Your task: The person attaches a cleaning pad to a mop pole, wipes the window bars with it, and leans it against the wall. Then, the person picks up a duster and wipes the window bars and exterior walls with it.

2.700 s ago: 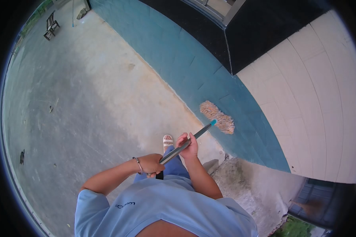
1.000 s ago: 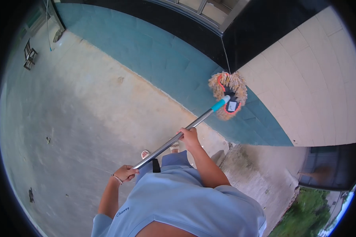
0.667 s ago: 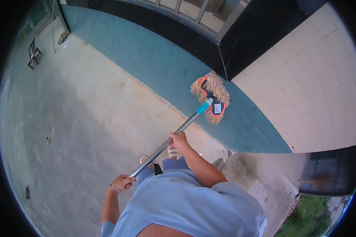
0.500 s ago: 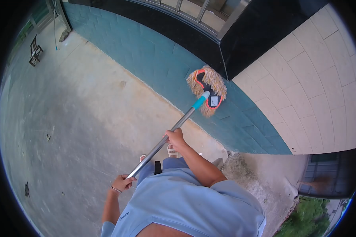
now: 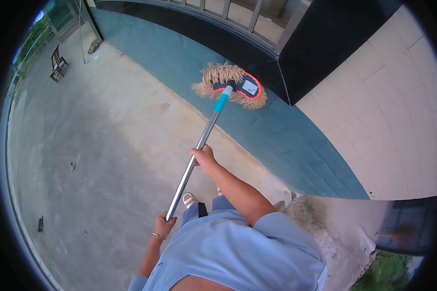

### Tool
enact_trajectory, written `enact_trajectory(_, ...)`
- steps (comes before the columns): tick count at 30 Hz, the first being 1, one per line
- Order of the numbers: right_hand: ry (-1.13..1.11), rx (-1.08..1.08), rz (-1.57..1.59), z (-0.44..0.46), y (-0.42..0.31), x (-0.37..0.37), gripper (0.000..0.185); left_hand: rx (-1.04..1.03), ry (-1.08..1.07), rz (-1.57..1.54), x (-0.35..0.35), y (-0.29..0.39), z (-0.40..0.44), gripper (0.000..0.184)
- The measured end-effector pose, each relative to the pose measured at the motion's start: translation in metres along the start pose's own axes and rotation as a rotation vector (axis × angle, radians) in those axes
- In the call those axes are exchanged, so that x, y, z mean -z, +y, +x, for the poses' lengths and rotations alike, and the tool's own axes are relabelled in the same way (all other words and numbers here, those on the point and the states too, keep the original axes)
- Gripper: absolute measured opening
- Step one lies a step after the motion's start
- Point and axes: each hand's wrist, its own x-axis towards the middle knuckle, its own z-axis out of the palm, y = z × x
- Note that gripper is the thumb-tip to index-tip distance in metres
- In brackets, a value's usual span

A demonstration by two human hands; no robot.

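A mop (image 5: pixel 210 127) with a silver pole, a teal collar and a beige string head edged in red stretches away from my body. Its head lies against the teal tiled lower wall (image 5: pixel 150 58), close under the black stone band. My left hand (image 5: pixel 164 225), with a bracelet at the wrist, is closed around the pole's near end. Farther up, my right hand (image 5: pixel 204 157) grips the middle of the pole. A white label shows on the mop head's dark backing.
A barred window (image 5: pixel 228 9) sits above the black band (image 5: pixel 320 43). Cream tiles (image 5: pixel 374 111) cover the wall to the right. A wooden chair (image 5: pixel 58 64) and a thin leaning pole (image 5: pixel 81 34) stand far left on the concrete floor (image 5: pixel 111 160). Rough broken concrete (image 5: pixel 320 228) lies at right.
The mop head has moved left along the wall, away from the corner, and turned. The pole is now steeper in view, and both hands still hold it.
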Motion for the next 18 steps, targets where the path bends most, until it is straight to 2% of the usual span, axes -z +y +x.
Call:
enact_trajectory(2,0.015,-0.016,0.001,-0.003,0.002,0.005,0.022,0.023,-0.115,0.009,0.014,-0.003,0.012,0.022)
enact_trajectory(6,0.108,-0.025,0.083,-0.028,0.013,0.029,0.023,-0.029,-0.193,0.151,0.029,0.003,0.025,0.018)
enact_trajectory(13,0.273,-0.055,0.067,-0.075,0.026,0.068,0.026,-0.064,-0.430,0.177,0.007,-0.007,0.028,0.018)
enact_trajectory(18,0.358,-0.048,0.074,-0.074,0.058,0.091,0.022,-0.181,-0.417,0.328,-0.001,-0.007,0.036,0.019)
